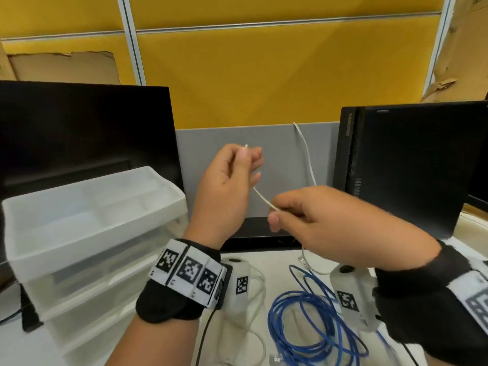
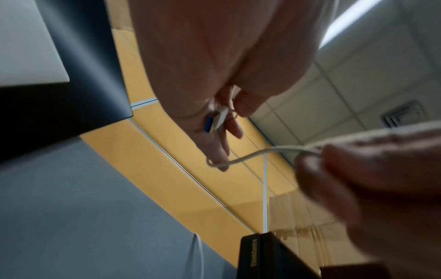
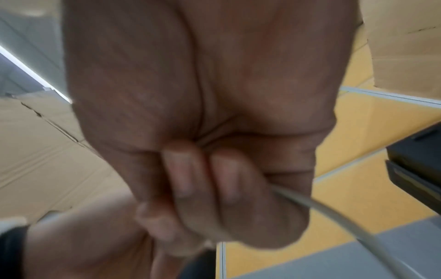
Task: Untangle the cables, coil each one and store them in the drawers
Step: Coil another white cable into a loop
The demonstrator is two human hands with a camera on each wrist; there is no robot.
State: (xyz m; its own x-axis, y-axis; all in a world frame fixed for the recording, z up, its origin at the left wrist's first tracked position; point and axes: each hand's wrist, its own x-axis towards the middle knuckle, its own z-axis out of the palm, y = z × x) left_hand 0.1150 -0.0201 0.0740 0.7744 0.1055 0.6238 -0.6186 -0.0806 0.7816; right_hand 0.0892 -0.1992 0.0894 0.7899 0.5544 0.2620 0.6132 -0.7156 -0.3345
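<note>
Both hands are raised above the desk, and a thin white cable is stretched between them. My left hand pinches the cable's end between thumb and forefinger. In the left wrist view its plug shows a blue insert and lies against the fingers. My right hand grips the cable a short way below; the right wrist view shows the fingers curled round the cable. Behind the right hand, the cable arcs up along the grey partition. A blue cable lies loosely looped on the desk below.
A translucent plastic drawer unit stands at the left, with a shallow tray on top. A dark monitor is behind it, and a black computer case at the right. More pale cables lie on the desk under my wrists.
</note>
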